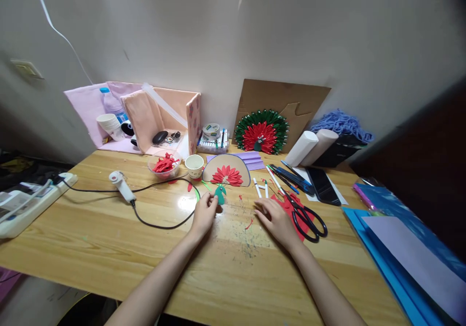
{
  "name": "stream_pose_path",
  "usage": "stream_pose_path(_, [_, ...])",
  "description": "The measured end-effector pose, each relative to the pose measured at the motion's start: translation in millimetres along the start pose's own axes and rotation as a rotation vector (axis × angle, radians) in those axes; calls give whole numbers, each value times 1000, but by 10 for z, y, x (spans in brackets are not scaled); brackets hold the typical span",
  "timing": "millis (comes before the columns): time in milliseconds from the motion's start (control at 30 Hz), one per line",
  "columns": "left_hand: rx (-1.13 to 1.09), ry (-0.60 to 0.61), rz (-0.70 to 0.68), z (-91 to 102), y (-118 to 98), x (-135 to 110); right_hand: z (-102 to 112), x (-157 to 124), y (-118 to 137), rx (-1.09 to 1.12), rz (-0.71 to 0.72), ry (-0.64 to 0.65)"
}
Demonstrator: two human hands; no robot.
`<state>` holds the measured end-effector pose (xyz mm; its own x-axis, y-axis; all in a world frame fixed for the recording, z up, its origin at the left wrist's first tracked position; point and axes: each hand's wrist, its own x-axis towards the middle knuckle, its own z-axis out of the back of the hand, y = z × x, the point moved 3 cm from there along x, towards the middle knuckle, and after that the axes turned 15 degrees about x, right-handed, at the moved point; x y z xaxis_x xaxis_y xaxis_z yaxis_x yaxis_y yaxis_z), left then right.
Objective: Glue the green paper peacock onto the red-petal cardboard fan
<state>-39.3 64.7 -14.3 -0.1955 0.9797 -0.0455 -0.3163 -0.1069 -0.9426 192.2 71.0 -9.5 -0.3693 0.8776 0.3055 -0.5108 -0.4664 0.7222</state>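
Observation:
My left hand (205,211) pinches a small green peacock-body cutout (220,195) by its left edge, just above the table. Right behind it is a half-round cardboard piece (207,171) with a fan of red petals (228,176) on it. My right hand (275,218) rests on the table with its fingers bent and apart, and nothing shows in them. Two white markers (257,187) lie just beyond its fingertips. Beside this hand, black-handled scissors (300,213) lie on red sheet material (287,203).
A glue gun (123,187) with a looping black cord lies left, near a bowl of red pieces (164,165) and a paper cup (194,166). A finished green-and-red peacock (261,132) leans against cardboard (255,95). A phone (324,186) and blue sheets (367,248) lie right.

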Motion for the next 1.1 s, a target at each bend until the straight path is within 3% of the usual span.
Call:
stream_pose_path(133, [19, -58, 3, 97, -49, -19, 36, 144, 154, 123, -52, -162])
stream_pose_path(267, [14, -219, -30, 300, -164, -38, -45, 729, 456, 282, -8, -174])
stream_pose_path(333, [-46, -371, -49, 432, -212, -46, -150, 1146, 620, 305, 52, -105])
stream_pose_path(433, [-172, -481, 79, 563, -196, -22, -414, 1736, 774, 328, 63, 67])
stream_pose_path(533, [-259, -457, 214, 595, -145, 29, -773, 2083, 805, 349, 62, 312])
stream_pose_path(600, [-186, -357, 233, 567, -135, 58, -980, 2159, 780, 341, 91, 427])
stream_pose_path(700, [84, -77, 255, 459, -136, 51, -1126, 2167, 714, 342, 103, 440])
stream_pose_path(767, [311, 87, 295, 392, -127, 9, -1117, 2159, 701, 367, 145, 428])
stream_pose_path(867, [607, 207, 224, 330, -134, -43, -1004, 2144, 741, 404, 267, 441])
stream_pose_path(1000, [730, 219, 102, 314, -122, -53, -802, 2076, 821, 384, 375, 421])
stream_pose_path(1100, [662, -2, 71, 423, -136, -8, -698, 1974, 895, 380, 413, 439])
